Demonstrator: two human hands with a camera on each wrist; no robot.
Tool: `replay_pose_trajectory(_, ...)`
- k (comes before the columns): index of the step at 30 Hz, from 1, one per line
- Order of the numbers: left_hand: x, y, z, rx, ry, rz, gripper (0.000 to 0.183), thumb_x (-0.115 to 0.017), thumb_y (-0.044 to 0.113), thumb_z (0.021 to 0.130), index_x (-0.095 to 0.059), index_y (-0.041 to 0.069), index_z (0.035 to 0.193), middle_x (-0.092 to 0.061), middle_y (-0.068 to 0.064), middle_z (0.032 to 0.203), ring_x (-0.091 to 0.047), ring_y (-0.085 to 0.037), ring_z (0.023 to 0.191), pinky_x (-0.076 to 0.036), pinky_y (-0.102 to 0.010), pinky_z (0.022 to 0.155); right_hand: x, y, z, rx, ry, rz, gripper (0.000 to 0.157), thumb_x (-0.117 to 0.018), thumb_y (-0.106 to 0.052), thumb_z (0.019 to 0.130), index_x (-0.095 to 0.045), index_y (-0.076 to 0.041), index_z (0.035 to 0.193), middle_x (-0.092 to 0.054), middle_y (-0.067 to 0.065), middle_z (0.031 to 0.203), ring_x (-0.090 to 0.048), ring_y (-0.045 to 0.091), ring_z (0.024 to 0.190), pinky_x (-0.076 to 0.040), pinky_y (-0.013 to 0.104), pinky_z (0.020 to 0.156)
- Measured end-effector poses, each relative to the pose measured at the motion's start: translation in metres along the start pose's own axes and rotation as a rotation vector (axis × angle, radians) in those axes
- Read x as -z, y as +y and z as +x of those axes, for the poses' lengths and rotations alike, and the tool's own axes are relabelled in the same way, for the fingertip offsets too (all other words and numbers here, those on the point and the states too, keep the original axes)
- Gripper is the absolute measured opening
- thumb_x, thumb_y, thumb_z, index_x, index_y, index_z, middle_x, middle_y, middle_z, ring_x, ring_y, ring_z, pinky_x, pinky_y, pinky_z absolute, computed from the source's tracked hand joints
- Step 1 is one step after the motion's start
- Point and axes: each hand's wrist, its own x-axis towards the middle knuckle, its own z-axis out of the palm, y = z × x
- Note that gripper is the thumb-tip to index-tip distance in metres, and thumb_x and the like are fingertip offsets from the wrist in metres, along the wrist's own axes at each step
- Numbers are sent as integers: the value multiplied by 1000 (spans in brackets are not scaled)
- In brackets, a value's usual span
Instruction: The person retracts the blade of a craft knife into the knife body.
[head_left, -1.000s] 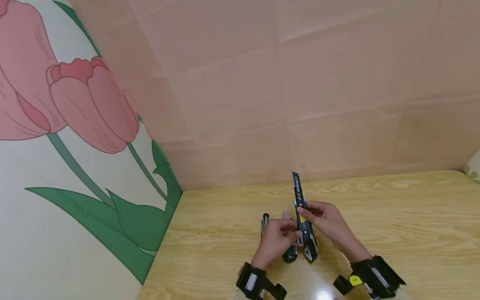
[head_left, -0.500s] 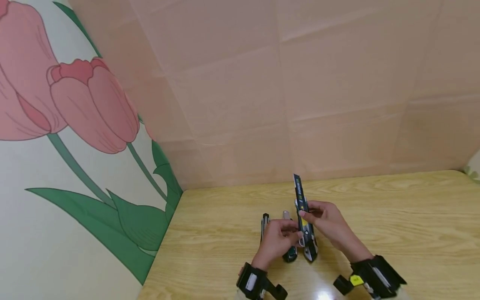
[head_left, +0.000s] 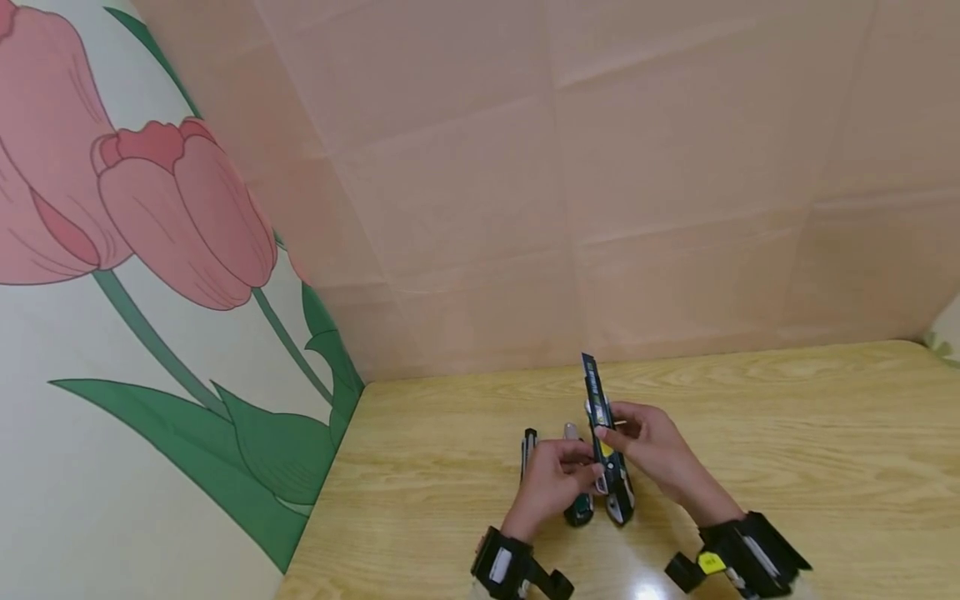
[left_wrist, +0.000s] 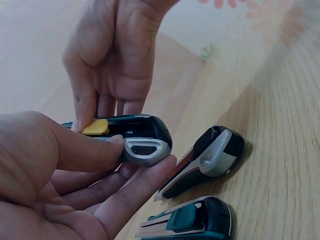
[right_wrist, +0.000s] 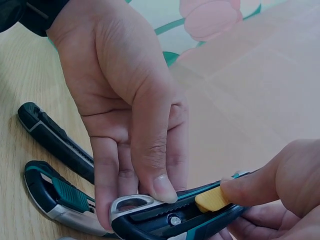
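Both hands hold a dark utility knife [head_left: 594, 400] with teal trim and a yellow slider [right_wrist: 212, 200]; its blade sticks out at the far end. My left hand [head_left: 553, 483] pinches the knife's rear end, by the silver loop [left_wrist: 145, 150]. My right hand [head_left: 656, 450] grips the body farther forward, its thumb on the yellow slider. Beneath them on the table lie a utility knife with a green slider [left_wrist: 185, 220], a silver and black one with red inside [left_wrist: 212, 155], and a black one with grey trim [right_wrist: 55, 140].
The wood-grain table [head_left: 787, 433] reaches back to a creased pinkish-beige sheet [head_left: 675, 208]. At the left stands a wall with painted tulips [head_left: 187, 208]. Each wrist wears a black camera mount [head_left: 750, 554].
My right thumb has slid toward the knife's rear together with the yellow slider, and the blade end stands lower. My left hand keeps its place; the knives on the table have not moved.
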Motion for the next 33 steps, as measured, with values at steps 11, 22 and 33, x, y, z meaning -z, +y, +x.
replay_pose_trajectory(11,1,2,-2,21,22,-70,17,-70,1,87,-73,-1,104,-75,-4,92,-73,-17,77,-63,-26,62,0,-2,2,-53,11,-44,41,-61,-17,98,-55,5,133,-60,24,127,-60,33,105,-54,40,82)
replay_pose_trajectory(22,2,7,-1,5,5,4,23,-73,-1,84,-73,9,105,-75,-1,97,-72,-11,80,-61,-22,65,5,-3,3,-57,35,-83,47,-62,-27,97,-56,4,133,-62,22,123,-61,32,103,-55,44,84)
replay_pose_trajectory(33,3,5,0,-19,43,96,19,-75,5,85,-76,13,102,-75,5,95,-70,-4,81,-60,-22,75,8,0,6,-60,3,-150,47,-62,-35,96,-63,3,123,-68,19,113,-64,28,98,-54,49,84)
